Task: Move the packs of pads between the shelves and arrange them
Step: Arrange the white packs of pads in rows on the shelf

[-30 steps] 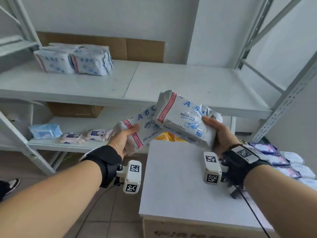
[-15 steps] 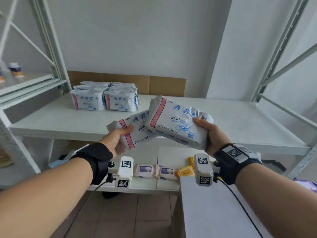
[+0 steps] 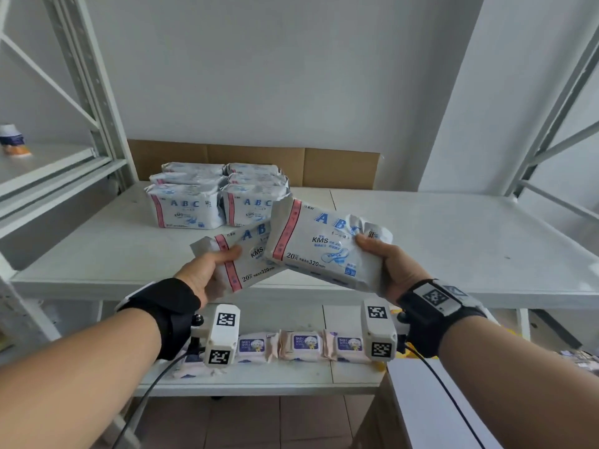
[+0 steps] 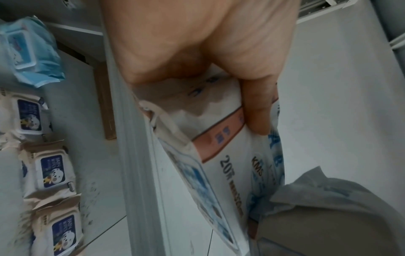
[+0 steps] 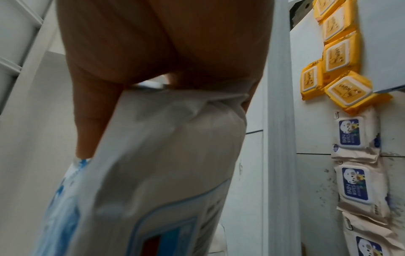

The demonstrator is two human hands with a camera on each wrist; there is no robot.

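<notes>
Left pack [image 3: 249,260]: soft crinkled white film, pink band, in my left hand [image 3: 202,277], thumb clamped on top. Right pack [image 3: 324,244]: same, gripped in my right hand [image 3: 392,270], overlapping the left one. Both above the shelf [image 3: 453,241]. Stack [image 3: 217,196] of packs at the back. Wipes [image 3: 304,345] below, partly hidden.

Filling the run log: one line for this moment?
left hand: holds pad pack | right hand: holds second pack | over shelf
</notes>
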